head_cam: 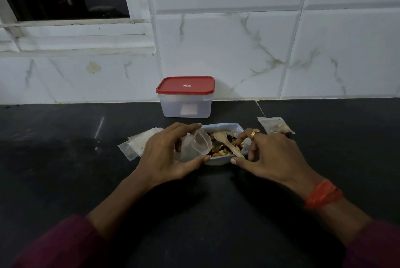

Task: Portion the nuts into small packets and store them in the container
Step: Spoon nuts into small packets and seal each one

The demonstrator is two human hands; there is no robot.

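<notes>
**Head view: one packet filled, the next held open**

From the head view I saw the job at an early stage. One filled packet [275, 125] lay on the dark counter [65, 159], just right of the work. The container [186, 105] stood well behind it against the tiled wall, red lid [185, 84] on, so I judged nothing stored yet.

The left hand [164, 150] grasped an empty packet [194, 146], fingers and thumb curled round it, with its mouth gaping beside the open pouch [225, 125]. Mixed nuts [218, 150] lay in the pouch with a wooden spoon [220, 137] resting on them. A small stack of spare packets [136, 144] waited to the left, so I reckoned several portions remained, then the storing.

The right hand [272, 155] was curled at the pouch's right end, near the spoon handle. I could not tell whether it pinched the handle, the pouch edge or nothing. The container's frosted walls hid its contents, and the dim light blurred the count of spare packets.
</notes>
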